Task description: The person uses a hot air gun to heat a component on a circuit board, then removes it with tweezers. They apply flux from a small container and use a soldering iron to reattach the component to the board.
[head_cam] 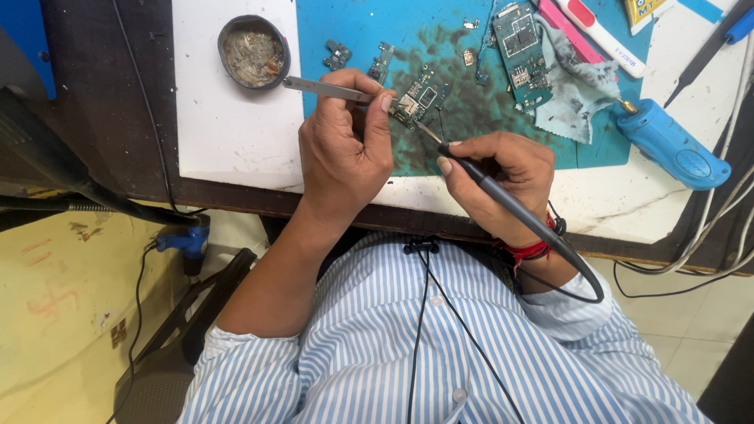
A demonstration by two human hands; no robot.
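Clearly curled tight, left hand (343, 145), fingers folded into a near fist and pinched narrow round metal tweezers (326, 89), thumb (382, 118) pressed along the shaft close to the tips. Tweezer handle jutting back past the knuckles toward a round dark tin (253, 51) of pale residue, just beyond those knuckles on the white tabletop (228, 133). Tweezer tips meeting a small green circuit board (420, 100), directly ahead of the thumb, flat on a stained blue mat (440, 141). Right hand (503, 177) likewise closed, fingers wrapped narrow in a pen grip round a slim dark soldering iron (491, 192), index fingertip (444, 166) near its front end, thin tip angled up to the same board, just beside the tweezer tips. Board thus between both sets of fingertips, touched by tool tips only; whether any finger rests on it, cannot tell. Iron's cord trailing back over the wrist, past a red thread bracelet (528, 251). Farther beyond the right fingers, a larger green board (520, 49) partly under a grey-blue cloth (577, 98); off to the outer side, well apart, a blue handheld tool (667, 143). Small loose board pieces (339, 55) beyond the left fingers.
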